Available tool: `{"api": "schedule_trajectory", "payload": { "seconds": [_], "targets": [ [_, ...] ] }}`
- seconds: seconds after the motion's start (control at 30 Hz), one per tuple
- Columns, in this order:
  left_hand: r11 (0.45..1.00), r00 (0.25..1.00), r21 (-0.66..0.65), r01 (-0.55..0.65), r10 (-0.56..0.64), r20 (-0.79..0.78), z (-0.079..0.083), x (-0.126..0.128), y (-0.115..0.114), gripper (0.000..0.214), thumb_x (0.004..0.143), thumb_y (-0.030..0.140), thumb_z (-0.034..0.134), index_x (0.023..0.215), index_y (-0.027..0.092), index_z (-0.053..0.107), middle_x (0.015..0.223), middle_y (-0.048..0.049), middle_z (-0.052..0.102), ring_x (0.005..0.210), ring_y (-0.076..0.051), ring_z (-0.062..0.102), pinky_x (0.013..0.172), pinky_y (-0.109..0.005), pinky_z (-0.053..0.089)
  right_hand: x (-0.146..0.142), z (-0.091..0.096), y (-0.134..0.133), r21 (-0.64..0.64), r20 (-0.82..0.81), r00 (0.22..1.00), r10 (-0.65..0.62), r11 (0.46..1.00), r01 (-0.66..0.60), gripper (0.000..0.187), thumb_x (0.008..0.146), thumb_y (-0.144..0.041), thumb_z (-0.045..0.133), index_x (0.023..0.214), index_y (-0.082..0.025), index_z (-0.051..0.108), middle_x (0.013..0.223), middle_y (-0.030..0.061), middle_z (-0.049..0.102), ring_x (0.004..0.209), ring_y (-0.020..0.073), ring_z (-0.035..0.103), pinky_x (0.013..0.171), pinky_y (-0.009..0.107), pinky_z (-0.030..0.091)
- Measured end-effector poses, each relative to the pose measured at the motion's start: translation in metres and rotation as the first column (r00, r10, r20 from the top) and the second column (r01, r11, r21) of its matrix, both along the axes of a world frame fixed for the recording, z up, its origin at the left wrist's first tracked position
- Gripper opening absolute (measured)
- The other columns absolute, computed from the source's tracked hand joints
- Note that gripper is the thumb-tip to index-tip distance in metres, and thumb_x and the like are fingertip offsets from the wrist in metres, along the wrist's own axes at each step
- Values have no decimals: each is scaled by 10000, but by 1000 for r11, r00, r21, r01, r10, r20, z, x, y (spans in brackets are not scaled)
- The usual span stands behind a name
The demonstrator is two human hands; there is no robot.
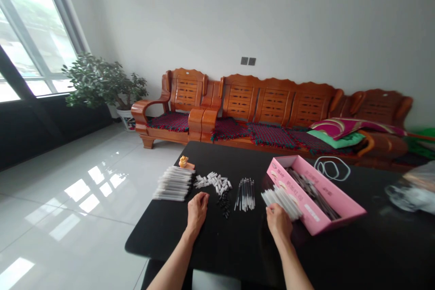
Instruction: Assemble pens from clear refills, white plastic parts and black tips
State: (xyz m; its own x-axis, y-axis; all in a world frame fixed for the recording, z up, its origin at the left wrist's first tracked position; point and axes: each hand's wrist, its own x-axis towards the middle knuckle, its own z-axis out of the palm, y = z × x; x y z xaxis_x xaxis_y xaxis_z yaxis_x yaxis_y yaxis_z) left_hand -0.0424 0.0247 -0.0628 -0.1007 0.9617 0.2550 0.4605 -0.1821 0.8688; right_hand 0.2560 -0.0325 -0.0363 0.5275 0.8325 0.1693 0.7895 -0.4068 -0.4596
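My left hand [197, 210] rests on the black table with its fingers curled closed; whatever may be inside them is hidden. Just beyond it lie small white pen parts [219, 183] and a scatter of small black pen caps [223, 204]. My right hand [279, 223] has its fingers closed at the near end of a pile of white pen barrels [282, 201], seemingly gripping a barrel there. Between the hands is a bundle of dark-inked pen refills [245, 195]. Stacked at the left are more whitish pens or barrels [174, 184].
A long pink box [317, 195] holding dark grey sticks stands right of the barrels. Behind it lie white loops [332, 168]. A small orange figurine [184, 161] sits at the table's far left, a clear plastic bag [413, 190] far right. Wooden seats [275, 99] line the wall.
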Motion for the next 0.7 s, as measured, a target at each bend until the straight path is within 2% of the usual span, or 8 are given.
{"api": "schedule_trajectory", "payload": {
  "seconds": [0.13, 0.33, 0.43, 0.5, 0.57, 0.63, 0.67, 0.7],
  "targets": [
    [1000, 1000, -2, 8, -8, -8, -1, 1, 0, 359, 899, 434, 442, 816, 179, 680, 626, -13, 618, 533, -142, 572, 534, -227, 397, 5, -3, 0, -153, 189, 982, 29, 988, 1, 176, 880, -246, 506, 863, -215, 679, 841, 133, 729, 822, 290, 694, 601, 331, 451],
    [1000, 1000, -4, 14, -14, 8, -1, 2, -1, 350, 901, 418, 439, 793, 178, 670, 593, 0, 588, 526, -137, 550, 537, -227, 380, 8, -7, 5, -210, 198, 977, 82, 977, -40, 174, 863, -262, 532, 799, -190, 677, 864, 176, 730, 830, 326, 703, 628, 379, 476],
    [1000, 1000, -8, 12, -12, 9, 0, 2, -2, 344, 897, 417, 444, 796, 178, 671, 595, 1, 592, 526, -138, 553, 540, -227, 385, 4, -1, 11, -214, 48, 992, 118, 971, -106, 129, 778, -234, 594, 668, -185, 639, 734, 166, 722, 719, 307, 710, 566, 351, 476],
    [1000, 1000, -7, 10, -10, 1, -1, 2, -1, 344, 897, 417, 445, 801, 177, 673, 612, -6, 607, 541, -143, 569, 545, -228, 394, -5, 3, 13, -204, -209, 971, 118, 965, -162, 169, 741, -244, 593, 581, -194, 579, 562, 110, 671, 499, 242, 661, 442, 296, 431],
    [1000, 1000, -6, 10, -10, -7, -2, 2, -1, 338, 895, 409, 449, 805, 177, 677, 634, -15, 627, 560, -149, 586, 551, -229, 405, -20, 6, 14, -132, -538, 838, 95, 972, -195, 217, 742, -318, 562, 559, -206, 528, 445, 42, 601, 318, 175, 544, 319, 245, 332],
    [1000, 1000, -7, 13, -13, -11, -2, 1, 0, 316, 889, 389, 459, 818, 179, 684, 673, -26, 652, 590, -157, 607, 564, -233, 421, -38, 9, 12, 52, -797, 587, 144, 984, -170, 199, 715, -360, 561, 597, -207, 514, 437, 3, 581, 295, 149, 515, 271, 211, 288],
    [1000, 1000, -7, 14, -14, -14, -2, 1, 0, 297, 883, 370, 467, 828, 180, 689, 698, -31, 665, 612, -162, 617, 578, -236, 431, -47, 9, 11, 120, -871, 456, 184, 979, -166, 186, 699, -366, 573, 627, -201, 528, 448, -5, 586, 302, 144, 521, 270, 205, 305],
    [1000, 1000, -4, 15, -15, -19, -1, 1, 0, 273, 874, 345, 478, 840, 182, 694, 726, -35, 675, 638, -167, 626, 599, -242, 441, -55, 9, 9, 173, -906, 366, 214, 975, -143, 193, 687, -373, 582, 630, -198, 524, 444, -10, 583, 299, 140, 515, 263, 201, 305]
  ]
}}
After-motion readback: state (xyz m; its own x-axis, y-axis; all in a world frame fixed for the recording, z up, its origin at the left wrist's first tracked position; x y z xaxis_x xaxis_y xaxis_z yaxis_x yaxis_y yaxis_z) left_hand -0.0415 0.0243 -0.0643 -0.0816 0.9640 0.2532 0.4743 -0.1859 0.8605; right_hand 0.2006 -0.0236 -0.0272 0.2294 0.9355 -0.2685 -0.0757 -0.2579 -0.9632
